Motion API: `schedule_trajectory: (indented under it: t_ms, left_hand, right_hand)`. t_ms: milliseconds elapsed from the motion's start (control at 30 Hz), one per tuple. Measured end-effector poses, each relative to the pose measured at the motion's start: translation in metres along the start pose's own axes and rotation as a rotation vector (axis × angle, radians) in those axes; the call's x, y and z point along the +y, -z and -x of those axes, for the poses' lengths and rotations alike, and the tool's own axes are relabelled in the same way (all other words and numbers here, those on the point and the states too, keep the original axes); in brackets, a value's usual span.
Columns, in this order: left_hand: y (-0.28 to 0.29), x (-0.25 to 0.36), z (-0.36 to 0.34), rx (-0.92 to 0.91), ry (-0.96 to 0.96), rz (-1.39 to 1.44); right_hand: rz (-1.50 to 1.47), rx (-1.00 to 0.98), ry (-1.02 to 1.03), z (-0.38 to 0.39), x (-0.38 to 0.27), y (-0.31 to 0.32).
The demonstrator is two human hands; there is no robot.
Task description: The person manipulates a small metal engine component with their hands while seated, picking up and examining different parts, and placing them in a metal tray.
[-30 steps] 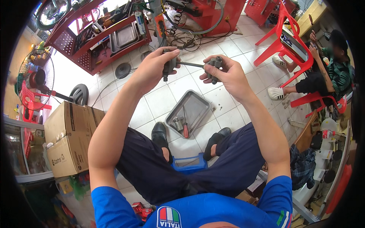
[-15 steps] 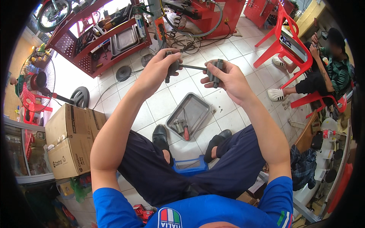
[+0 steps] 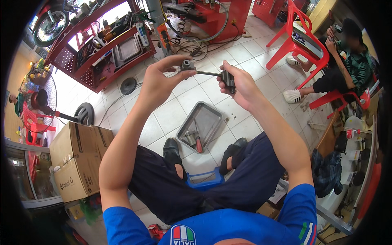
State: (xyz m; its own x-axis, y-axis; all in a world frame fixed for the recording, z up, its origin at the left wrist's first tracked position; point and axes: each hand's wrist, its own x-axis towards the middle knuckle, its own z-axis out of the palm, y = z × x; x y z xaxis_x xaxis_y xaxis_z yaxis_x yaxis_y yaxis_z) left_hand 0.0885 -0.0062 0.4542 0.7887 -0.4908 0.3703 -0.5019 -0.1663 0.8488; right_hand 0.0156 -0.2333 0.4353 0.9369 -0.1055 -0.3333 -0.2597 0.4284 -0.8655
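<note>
Between my hands, above the floor, is a dark metal part with a thin rod [image 3: 209, 73] joining two blocky ends. The fingertips and thumb of my left hand [image 3: 166, 77] pinch its left end, a grey block [image 3: 188, 65] with a round face turned up. My right hand [image 3: 241, 83] is wrapped round the right end, a darker ridged block [image 3: 227, 81], with its thumb pointing up. Below them on the tiles, a grey metal tray [image 3: 213, 136] holds a red-handled screwdriver [image 3: 199, 144] and a cylindrical metal part [image 3: 189, 138].
My feet straddle a blue plastic stool [image 3: 206, 183]. Cardboard boxes [image 3: 77, 159] and a wire-cage fan [image 3: 38, 98] are on the left. A red tool cart [image 3: 98, 75] stands at the far left. On the right, a person [image 3: 347, 73] sits beside a red chair [image 3: 292, 45].
My left hand has turned and loosened its wrap into a pinch, exposing the block's round face. My right thumb has lifted off the right block, which has tilted. The view has shifted slightly.
</note>
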Motion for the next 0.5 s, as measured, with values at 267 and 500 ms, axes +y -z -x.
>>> schedule_trajectory:
  t_ms: [267, 500]
  left_hand:
    - [-0.001, 0.027, 0.006, 0.007, -0.181, -0.235]
    - [0.000, 0.045, 0.011, -0.058, -0.307, -0.340]
  right_hand:
    - [-0.108, -0.012, -0.030, 0.000, 0.000, 0.007]
    - [-0.213, -0.007, -0.056, 0.002, 0.000, 0.008]
